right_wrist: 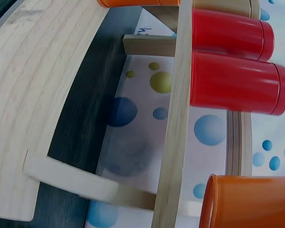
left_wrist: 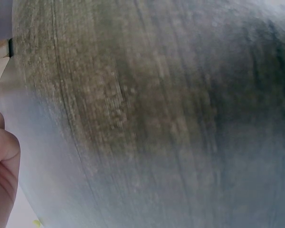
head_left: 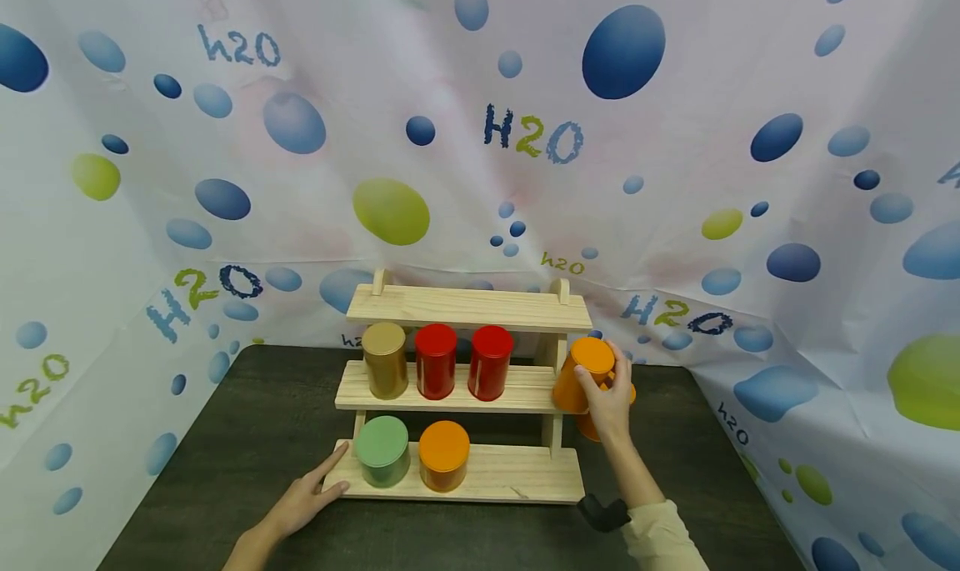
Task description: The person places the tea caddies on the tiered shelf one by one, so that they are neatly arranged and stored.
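My right hand (head_left: 609, 392) grips an orange mug (head_left: 585, 373) at the right end of the middle shelf (head_left: 442, 398). The mug is slightly tilted, and its lower end overlaps the shelf end in the head view. In the right wrist view the same orange mug (right_wrist: 254, 204) shows at the lower right, beside the shelf's edge. Behind my right hand, a second orange mug (head_left: 588, 428) is partly hidden. My left hand (head_left: 303, 500) rests with extended fingers at the left end of the bottom shelf (head_left: 517, 475); only its curled edge shows in the left wrist view.
A gold canister (head_left: 386, 363) and two red canisters (head_left: 436, 363) (right_wrist: 240, 83) stand on the middle shelf. On the bottom shelf are a green jar (head_left: 383, 452) and a short orange jar (head_left: 444, 457). The top shelf (head_left: 468, 307) overhangs them. Dark table (head_left: 247, 421) surrounds the wooden rack.
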Available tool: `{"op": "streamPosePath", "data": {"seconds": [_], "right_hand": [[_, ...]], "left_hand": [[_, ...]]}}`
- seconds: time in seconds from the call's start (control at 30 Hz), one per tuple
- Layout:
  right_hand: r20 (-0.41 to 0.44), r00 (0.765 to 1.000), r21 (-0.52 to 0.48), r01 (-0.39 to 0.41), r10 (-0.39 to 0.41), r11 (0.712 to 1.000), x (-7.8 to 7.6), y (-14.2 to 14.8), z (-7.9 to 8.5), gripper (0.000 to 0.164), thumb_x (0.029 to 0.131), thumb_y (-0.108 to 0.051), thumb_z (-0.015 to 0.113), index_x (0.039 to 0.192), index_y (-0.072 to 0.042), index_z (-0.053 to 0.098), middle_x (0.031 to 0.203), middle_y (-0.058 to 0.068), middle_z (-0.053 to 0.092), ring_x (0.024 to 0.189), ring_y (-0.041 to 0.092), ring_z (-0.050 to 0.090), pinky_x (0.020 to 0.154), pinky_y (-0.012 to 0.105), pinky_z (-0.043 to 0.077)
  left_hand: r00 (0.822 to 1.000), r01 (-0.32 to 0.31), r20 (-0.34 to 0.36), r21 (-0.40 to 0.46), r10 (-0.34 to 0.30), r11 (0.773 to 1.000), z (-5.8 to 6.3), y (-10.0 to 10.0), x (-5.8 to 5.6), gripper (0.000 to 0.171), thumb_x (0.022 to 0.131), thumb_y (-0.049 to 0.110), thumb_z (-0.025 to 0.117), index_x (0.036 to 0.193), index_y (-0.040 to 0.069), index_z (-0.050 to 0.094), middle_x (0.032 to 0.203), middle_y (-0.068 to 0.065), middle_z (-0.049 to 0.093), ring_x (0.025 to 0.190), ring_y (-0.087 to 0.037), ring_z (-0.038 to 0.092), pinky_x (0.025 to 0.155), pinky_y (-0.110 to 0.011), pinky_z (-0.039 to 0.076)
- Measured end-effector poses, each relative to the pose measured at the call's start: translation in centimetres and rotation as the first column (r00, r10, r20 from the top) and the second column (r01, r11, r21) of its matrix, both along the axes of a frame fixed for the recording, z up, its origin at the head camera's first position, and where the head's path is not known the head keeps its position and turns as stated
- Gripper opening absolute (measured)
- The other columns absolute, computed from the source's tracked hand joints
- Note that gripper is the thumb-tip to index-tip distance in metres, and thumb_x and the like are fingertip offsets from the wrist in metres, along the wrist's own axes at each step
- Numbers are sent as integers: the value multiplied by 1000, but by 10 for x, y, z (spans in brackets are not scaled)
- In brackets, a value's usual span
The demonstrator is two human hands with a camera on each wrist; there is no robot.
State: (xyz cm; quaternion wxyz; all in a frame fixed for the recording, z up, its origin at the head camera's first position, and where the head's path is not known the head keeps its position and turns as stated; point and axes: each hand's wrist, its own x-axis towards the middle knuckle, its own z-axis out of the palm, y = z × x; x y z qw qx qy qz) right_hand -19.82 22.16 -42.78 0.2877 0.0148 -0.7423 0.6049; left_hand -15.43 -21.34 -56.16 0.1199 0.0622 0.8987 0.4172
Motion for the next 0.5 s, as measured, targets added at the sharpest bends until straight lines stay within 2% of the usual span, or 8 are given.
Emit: {"op": "streamPosePath", "data": {"seconds": [0.07,0.33,0.5], "right_hand": [[17,1000,-6,-16,16,1000,-5,-1,-5,58,82,-1,62,134,-2,38,115,6,39,94,10,42,77,15,40],[-3,999,16,-53,53,998,1,-24,18,58,79,4,61,132,7,38,118,22,39,95,5,39,78,20,34],[36,996,2,-82,82,997,-1,-31,19,56,82,3,61,132,6,37,122,22,37,100,11,39,83,28,33]], "left_hand": [[1000,-12,-1,1,12,1000,0,0,0,71,86,34,62,143,6,29,139,-28,32,103,-33,54,84,-53,41],[1000,-8,4,5,8,1000,2,1,1,71,86,34,61,143,7,28,137,-31,34,98,-31,56,82,-53,41],[1000,2,17,11,-2,1000,3,1,1,72,87,34,61,143,6,26,128,-33,44,93,-28,60,79,-51,43]]}}
